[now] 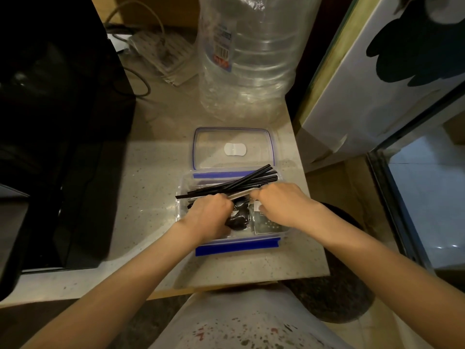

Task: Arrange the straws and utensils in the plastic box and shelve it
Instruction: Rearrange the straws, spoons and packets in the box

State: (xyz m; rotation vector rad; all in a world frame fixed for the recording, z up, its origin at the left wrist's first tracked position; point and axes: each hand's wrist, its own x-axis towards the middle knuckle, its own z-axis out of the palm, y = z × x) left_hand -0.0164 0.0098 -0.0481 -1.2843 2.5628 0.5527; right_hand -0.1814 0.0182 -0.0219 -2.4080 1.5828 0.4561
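A clear plastic box (251,244) with blue clips sits on the speckled counter, near its front right corner. Several black straws (241,183) lie slanted across the box's far side, their ends poking past both walls. Both hands are inside the box. My left hand (211,212) and my right hand (279,200) are closed on the two ends of a white wrapped straw (241,194) that lies just in front of the black ones. Black wrapped utensils (237,217) and a dark packet (269,224) lie in the box beneath the hands. The box's lid (232,148) lies flat just behind it.
A large clear water jug (249,59) stands behind the lid. A black appliance (55,122) fills the left side. A power strip (163,56) with cables lies at the back. A white panel (372,79) leans at the right, beyond the counter's edge (312,197).
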